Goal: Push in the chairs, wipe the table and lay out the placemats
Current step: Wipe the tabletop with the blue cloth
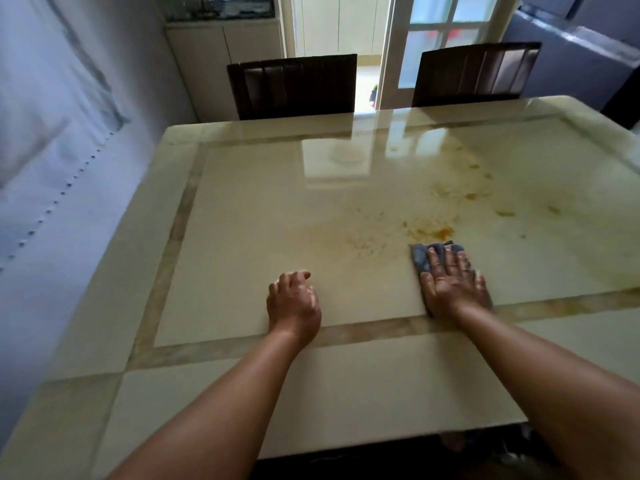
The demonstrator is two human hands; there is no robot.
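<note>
A glossy cream marble table (242, 216) with a beige inlaid border fills the view. Orange-brown smears (429, 232) spread across its middle and right. My right hand (452, 284) lies flat, fingers straight, pressing a folded blue-grey cloth (424, 254) onto the table just below the thickest smear. My left hand (294, 303) rests on the table to the left of it with fingers loosely curled and holds nothing. Two dark wooden chairs, one at the left (292, 84) and one at the right (474, 72), stand at the far edge with their backs against the table.
A pale wall (62, 150) runs close along the table's left side. Behind the chairs are a white cabinet (221, 53) and a glass-paned door (440, 39). Grey furniture (581, 53) stands at the far right. No placemats are in view.
</note>
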